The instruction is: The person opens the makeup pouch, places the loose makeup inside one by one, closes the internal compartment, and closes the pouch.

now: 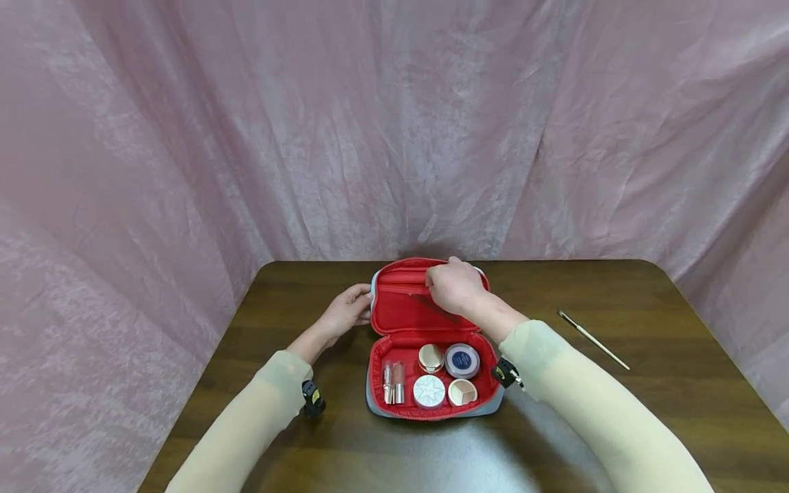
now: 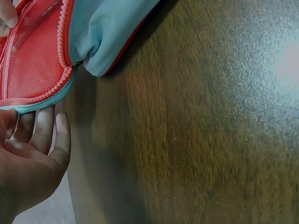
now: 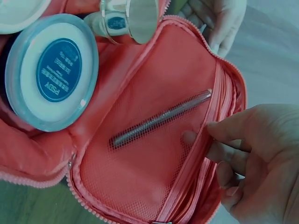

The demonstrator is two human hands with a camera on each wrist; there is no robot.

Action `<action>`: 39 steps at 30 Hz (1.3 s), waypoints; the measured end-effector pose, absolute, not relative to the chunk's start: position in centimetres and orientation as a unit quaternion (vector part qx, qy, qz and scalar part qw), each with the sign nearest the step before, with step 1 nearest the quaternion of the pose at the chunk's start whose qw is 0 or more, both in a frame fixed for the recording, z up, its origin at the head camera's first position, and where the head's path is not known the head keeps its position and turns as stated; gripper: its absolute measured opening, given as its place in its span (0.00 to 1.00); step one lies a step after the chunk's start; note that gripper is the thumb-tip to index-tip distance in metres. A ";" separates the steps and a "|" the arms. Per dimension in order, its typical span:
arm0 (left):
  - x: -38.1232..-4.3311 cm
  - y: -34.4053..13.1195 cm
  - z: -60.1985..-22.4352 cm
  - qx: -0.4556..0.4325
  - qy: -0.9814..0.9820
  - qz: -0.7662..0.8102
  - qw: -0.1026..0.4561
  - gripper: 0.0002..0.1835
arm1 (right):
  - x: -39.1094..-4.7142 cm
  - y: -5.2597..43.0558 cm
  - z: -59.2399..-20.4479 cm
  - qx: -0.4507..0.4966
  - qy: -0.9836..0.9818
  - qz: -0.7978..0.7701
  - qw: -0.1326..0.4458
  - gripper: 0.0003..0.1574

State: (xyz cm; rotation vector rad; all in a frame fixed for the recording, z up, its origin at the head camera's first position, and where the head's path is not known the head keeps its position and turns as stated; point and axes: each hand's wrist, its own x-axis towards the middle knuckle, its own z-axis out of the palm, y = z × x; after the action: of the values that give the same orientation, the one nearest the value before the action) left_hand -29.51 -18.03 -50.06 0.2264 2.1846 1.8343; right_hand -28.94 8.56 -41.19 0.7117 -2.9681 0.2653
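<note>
Blue-labelled compact (image 3: 58,70) sits in the case (image 1: 487,408); mesh pocket (image 3: 121,177) holds a stick (image 3: 161,119)

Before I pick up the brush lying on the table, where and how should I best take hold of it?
I would pinch the brush at the middle of its pale handle, coming from above and the near side with your right hand, gripping across it. It lies flat and slim, slanting on the table, with the handle's end towards you.
</note>
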 end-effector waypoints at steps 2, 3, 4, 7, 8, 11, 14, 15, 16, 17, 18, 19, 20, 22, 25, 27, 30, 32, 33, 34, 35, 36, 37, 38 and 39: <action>-29.4 -17.9 -50.2 0.079 0.756 0.636 0.135 0.19 | -28.8 8.4 -41.5 0.225 -0.969 0.090 0.037 0.14; -29.4 -17.9 -50.3 0.081 0.756 0.635 0.134 0.19 | -28.7 8.3 -41.6 0.224 -0.970 0.091 0.036 0.14; -29.3 -17.8 -50.5 0.081 0.756 0.635 0.136 0.19 | -28.6 8.2 -41.8 0.221 -0.970 0.092 0.032 0.13; -29.1 -17.6 -50.8 0.082 0.758 0.632 0.142 0.19 | -28.1 7.8 -42.1 0.215 -0.972 0.094 0.020 0.12; -29.1 -17.6 -50.9 0.083 0.759 0.630 0.143 0.20 | -28.0 7.6 -42.2 0.213 -0.973 0.093 0.016 0.13; -29.0 -17.3 -51.0 0.082 0.763 0.626 0.140 0.19 | -27.9 7.1 -42.1 0.197 -0.976 0.093 -0.004 0.13; -29.0 -17.1 -51.0 0.082 0.767 0.623 0.133 0.19 | -27.9 6.5 -42.0 0.177 -0.980 0.091 -0.023 0.12; -29.0 -17.1 -51.0 0.081 0.767 0.623 0.133 0.18 | -27.9 6.4 -41.9 0.169 -0.981 0.092 -0.028 0.11; -29.0 -17.0 -51.0 0.082 0.766 0.623 0.133 0.18 | -27.9 6.2 -41.9 0.162 -0.982 0.092 -0.032 0.10; -29.1 -17.0 -51.0 0.082 0.766 0.624 0.133 0.18 | -27.9 6.1 -41.9 0.156 -0.983 0.092 -0.034 0.09; -29.1 -17.0 -51.0 0.081 0.765 0.625 0.133 0.18 | -27.9 6.0 -41.9 0.153 -0.983 0.092 -0.033 0.08; -29.2 -16.9 -51.0 0.081 0.765 0.625 0.133 0.18 | -27.9 5.9 -41.8 0.150 -0.984 0.092 -0.031 0.07; -29.2 -16.9 -51.0 0.080 0.764 0.626 0.133 0.18 | -27.9 5.8 -41.8 0.147 -0.984 0.093 -0.031 0.07; -29.3 -16.9 -50.9 0.083 0.765 0.625 0.131 0.18 | -27.9 5.7 -41.7 0.146 -0.984 0.095 -0.029 0.08; -29.5 -16.9 -50.7 0.084 0.766 0.625 0.127 0.19 | -28.1 5.8 -41.5 0.145 -0.984 0.098 -0.029 0.08; -29.7 -16.9 -50.5 0.085 0.766 0.625 0.126 0.19 | -28.2 6.0 -41.2 0.144 -0.984 0.104 -0.035 0.08; -30.0 -16.8 -50.3 0.083 0.768 0.622 0.128 0.19 | -28.6 6.2 -40.8 0.142 -0.982 0.113 -0.046 0.07; -30.2 -16.7 -50.1 0.082 0.768 0.622 0.129 0.19 | -28.8 6.3 -40.7 0.141 -0.982 0.113 -0.045 0.07; -30.3 -16.7 -50.1 0.083 0.768 0.621 0.129 0.19 | -28.8 6.4 -40.8 0.141 -0.983 0.111 -0.043 0.08; -30.3 -16.6 -50.1 0.083 0.768 0.622 0.130 0.19 | -28.8 6.5 -40.8 0.141 -0.983 0.110 -0.043 0.08; -30.3 -16.6 -50.1 0.081 0.767 0.623 0.132 0.19 | -28.8 6.5 -40.9 0.142 -0.983 0.108 -0.043 0.08; -30.3 -16.5 -50.2 0.078 0.768 0.622 0.132 0.19 | -28.8 6.6 -41.0 0.145 -0.983 0.106 -0.043 0.07; -30.3 -16.5 -50.3 0.076 0.770 0.620 0.133 0.19 | -28.7 6.6 -41.1 0.146 -0.983 0.106 -0.043 0.07; -30.2 -16.5 -50.3 0.074 0.772 0.618 0.133 0.19 | -28.7 6.6 -41.1 0.148 -0.982 0.106 -0.043 0.07; -30.2 -16.5 -50.4 0.073 0.774 0.615 0.132 0.19 | -28.6 6.7 -41.2 0.151 -0.982 0.107 -0.044 0.07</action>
State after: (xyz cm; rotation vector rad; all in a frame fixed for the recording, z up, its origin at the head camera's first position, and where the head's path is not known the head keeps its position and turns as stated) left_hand -30.16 -16.47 -50.36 0.2126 2.2446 1.7854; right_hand -28.61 6.70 -41.15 0.4882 -3.1736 0.3475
